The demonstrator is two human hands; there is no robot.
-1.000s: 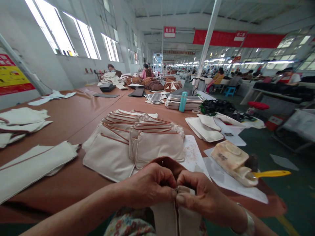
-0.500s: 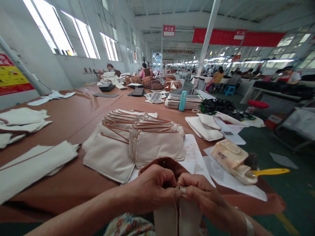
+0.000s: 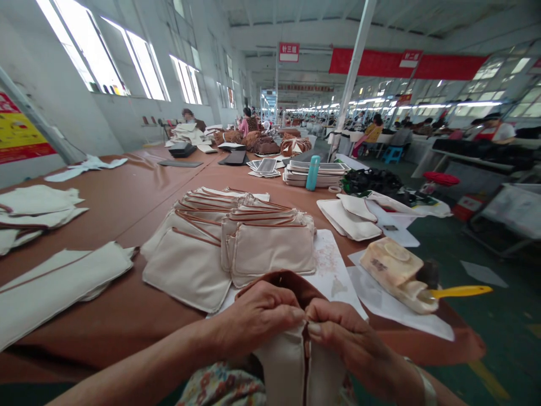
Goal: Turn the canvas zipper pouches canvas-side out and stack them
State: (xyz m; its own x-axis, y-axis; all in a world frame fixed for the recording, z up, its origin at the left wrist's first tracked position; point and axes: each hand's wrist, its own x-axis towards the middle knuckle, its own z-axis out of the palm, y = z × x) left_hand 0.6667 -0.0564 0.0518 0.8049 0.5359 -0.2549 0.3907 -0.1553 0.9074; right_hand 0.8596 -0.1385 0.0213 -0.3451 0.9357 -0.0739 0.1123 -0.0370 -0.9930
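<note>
Both hands meet low in the middle of the head view, at the near edge of the brown table (image 3: 127,203). My left hand (image 3: 257,316) and my right hand (image 3: 342,332) are closed, fingertips together, pinching the top of a cream fabric pouch (image 3: 291,366) that hangs down toward my lap. A brown lining piece (image 3: 287,280) shows just behind my knuckles. Right beyond my hands lie overlapping rows of finished cream pouches with brown piping (image 3: 236,237).
A white sheet (image 3: 333,270) lies under the pile's right edge. To the right rest a pale glue container (image 3: 393,270) and a yellow-handled brush (image 3: 456,291). More cream panels (image 3: 54,287) lie at left. A teal bottle (image 3: 313,172) and stacked trays stand farther back. Other workers sit in the distance.
My fingertips have slid closer together on the pouch top, and more of the cream fabric now shows below my hands. Everything on the table is unchanged.
</note>
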